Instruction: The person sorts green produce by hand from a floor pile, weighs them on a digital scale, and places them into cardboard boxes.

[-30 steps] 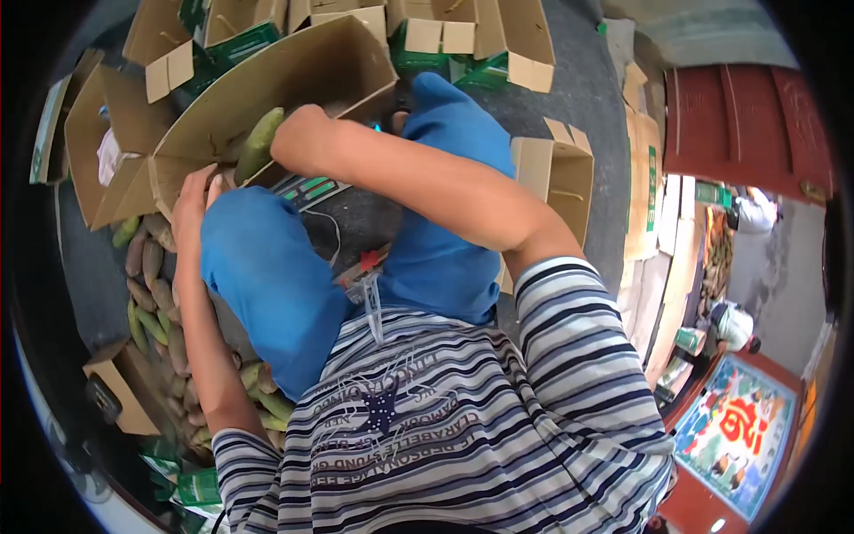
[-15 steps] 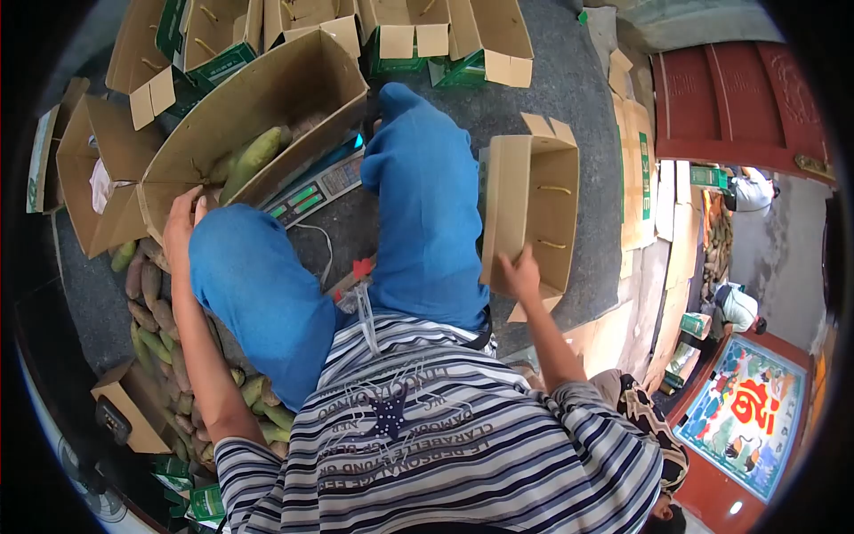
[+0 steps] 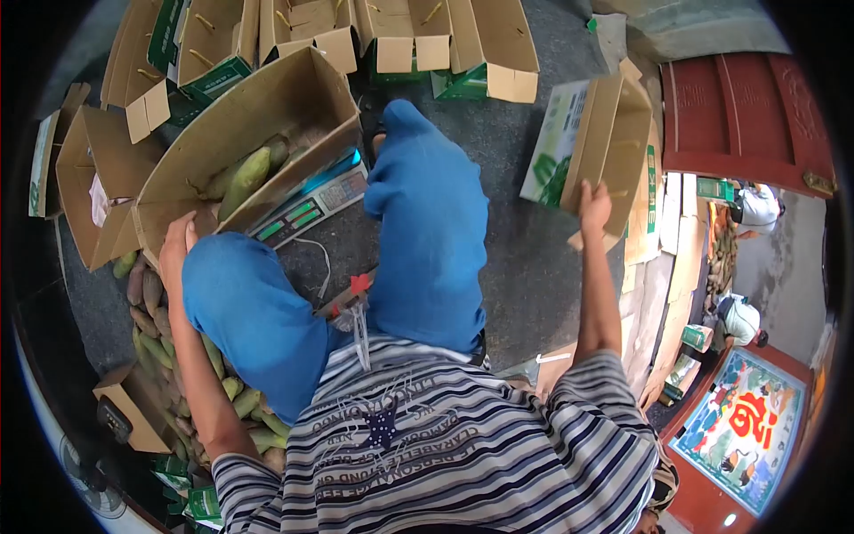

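My right hand [image 3: 594,212] grips the near wall of an open cardboard box [image 3: 614,133], which is tilted and lifted out to the right. Its outer side has a green and white print. At the left, the fingers of my left hand [image 3: 178,238] are hooked over the near corner of a larger open cardboard box [image 3: 258,102]. Inside that box lie a few long greenish root vegetables [image 3: 245,181]. A digital scale [image 3: 307,209] with lit green displays sits under or against the larger box, partly hidden by it.
Several open cardboard boxes [image 3: 405,53] line the far side. A pile of root vegetables [image 3: 151,311] lies at the left, by another open box [image 3: 98,187]. Flattened cardboard [image 3: 654,294] runs along the right. Two people [image 3: 740,316] bend over beyond the doorway.
My right hand has moved the smaller box away to the right and tilted it, so its printed side now shows. My left hand stays at the larger box's corner.
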`<state>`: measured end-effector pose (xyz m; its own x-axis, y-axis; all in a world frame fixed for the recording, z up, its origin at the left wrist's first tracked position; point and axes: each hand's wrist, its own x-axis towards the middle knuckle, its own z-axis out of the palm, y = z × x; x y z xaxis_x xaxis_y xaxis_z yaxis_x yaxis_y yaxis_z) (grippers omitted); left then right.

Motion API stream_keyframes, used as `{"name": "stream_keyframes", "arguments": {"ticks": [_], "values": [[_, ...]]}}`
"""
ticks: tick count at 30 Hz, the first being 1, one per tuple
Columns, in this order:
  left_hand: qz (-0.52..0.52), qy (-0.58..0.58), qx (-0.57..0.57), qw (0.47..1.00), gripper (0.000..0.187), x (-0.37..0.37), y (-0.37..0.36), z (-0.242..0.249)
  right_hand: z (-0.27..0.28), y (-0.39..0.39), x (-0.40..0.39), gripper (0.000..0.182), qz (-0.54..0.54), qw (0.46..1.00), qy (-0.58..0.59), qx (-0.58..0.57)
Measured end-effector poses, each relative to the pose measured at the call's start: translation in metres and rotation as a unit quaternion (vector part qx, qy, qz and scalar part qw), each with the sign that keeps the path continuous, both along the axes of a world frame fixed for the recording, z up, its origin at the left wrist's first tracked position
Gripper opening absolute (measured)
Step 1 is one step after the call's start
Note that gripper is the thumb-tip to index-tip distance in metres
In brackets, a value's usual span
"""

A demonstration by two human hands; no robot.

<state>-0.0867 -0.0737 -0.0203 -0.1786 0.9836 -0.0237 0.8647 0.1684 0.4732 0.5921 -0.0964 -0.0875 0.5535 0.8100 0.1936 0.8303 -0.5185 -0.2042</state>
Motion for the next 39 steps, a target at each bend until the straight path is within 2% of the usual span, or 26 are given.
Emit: {"name": "stream_keyframes", "arguments": {"ticks": [2, 4, 6, 9, 12, 13, 15, 19, 21, 22, 23, 24, 25, 26, 28, 30, 31, 32, 34, 36, 38, 39], "values": [[-0.001, 0.014, 0.0, 1.0, 0.032, 0.001, -0.002, 0.002, 0.004, 0.061, 0.017, 0.039, 0.035, 0.997, -0.042, 0.061], [-0.002, 0.024, -0.008, 1.0, 0.033, -0.001, -0.001, 0.001, 0.016, 0.122, 0.019, 0.036, 0.027, 0.997, -0.064, 0.037], [-0.003, 0.024, -0.019, 1.0, 0.033, -0.003, 0.0, -0.001, -0.001, 0.18, 0.031, 0.037, 0.006, 0.992, -0.115, 0.047], [0.003, 0.015, -0.029, 0.999, 0.034, -0.005, 0.002, -0.004, 0.003, 0.237, -0.001, 0.041, -0.025, 0.996, -0.023, -0.085], [0.004, 0.016, -0.033, 0.999, 0.033, -0.005, 0.003, -0.002, -0.104, 0.276, 0.061, 0.048, 0.122, 0.99, 0.026, -0.067], [0.001, 0.018, -0.032, 0.999, 0.033, -0.004, 0.003, -0.001, -0.094, 0.27, 0.032, 0.052, 0.082, 0.991, 0.004, -0.11], [-0.007, 0.021, -0.027, 0.999, 0.031, -0.004, 0.003, -0.002, -0.081, 0.259, 0.01, 0.052, 0.106, 0.99, 0.028, -0.085], [-0.042, 0.026, 0.003, 0.999, 0.029, -0.007, 0.004, -0.005, -0.043, 0.245, -0.003, 0.05, 0.116, 0.991, 0.054, -0.024], [-0.046, 0.024, 0.015, 0.999, 0.027, -0.008, 0.002, -0.006, -0.014, 0.248, -0.021, 0.045, 0.145, 0.989, 0.025, 0.028], [-0.037, 0.021, 0.015, 0.999, 0.027, -0.008, 0.003, -0.008, -0.017, 0.258, -0.011, 0.039, 0.261, 0.955, 0.084, 0.116], [-0.058, 0.026, 0.036, 0.997, 0.026, -0.015, 0.001, -0.016, 0.035, 0.249, -0.054, 0.036, 0.305, 0.949, 0.035, 0.064], [-0.062, 0.021, 0.028, 0.997, 0.025, -0.014, -0.002, -0.012, 0.068, 0.243, -0.092, 0.034, 0.359, 0.926, 0.097, 0.059], [-0.069, 0.028, 0.031, 0.997, 0.025, -0.017, -0.006, -0.012, 0.094, 0.239, -0.132, 0.033, 0.396, 0.892, 0.208, 0.065], [-0.105, 0.025, 0.089, 0.99, 0.024, -0.022, -0.01, -0.011, 0.137, 0.215, -0.198, 0.033, 0.436, 0.872, 0.216, 0.047], [-0.077, 0.047, 0.201, 0.976, 0.028, -0.027, -0.024, 0.002, 0.182, 0.177, -0.281, 0.033, 0.513, 0.81, 0.283, 0.02], [0.026, 0.088, 0.321, 0.943, 0.03, -0.054, -0.041, -0.005, 0.217, 0.137, -0.34, 0.034, 0.559, 0.807, 0.189, -0.023], [0.089, 0.122, 0.334, 0.93, 0.029, -0.061, -0.051, -0.001, 0.228, 0.122, -0.356, 0.035, 0.596, 0.788, 0.146, -0.05], [0.13, 0.114, 0.338, 0.925, 0.027, -0.087, -0.067, -0.02, 0.238, 0.111, -0.37, 0.036, 0.63, 0.766, 0.1, -0.074], [0.193, 0.119, 0.174, 0.958, 0.034, -0.131, -0.106, -0.069, 0.242, 0.098, -0.401, 0.039, 0.675, 0.729, 0.025, -0.111], [0.172, 0.122, -0.063, 0.975, 0.041, -0.142, -0.152, -0.114, 0.24, 0.085, -0.43, 0.041, 0.693, 0.707, -0.033, -0.138], [0.073, 0.134, -0.325, 0.933, 0.053, -0.132, -0.184, -0.157, 0.225, 0.08, -0.456, 0.045, 0.71, 0.686, -0.063, -0.145], [0.039, 0.137, -0.342, 0.929, 0.058, -0.115, -0.194, -0.163, 0.213, 0.081, -0.466, 0.047, 0.721, 0.671, -0.073, -0.159]]}}
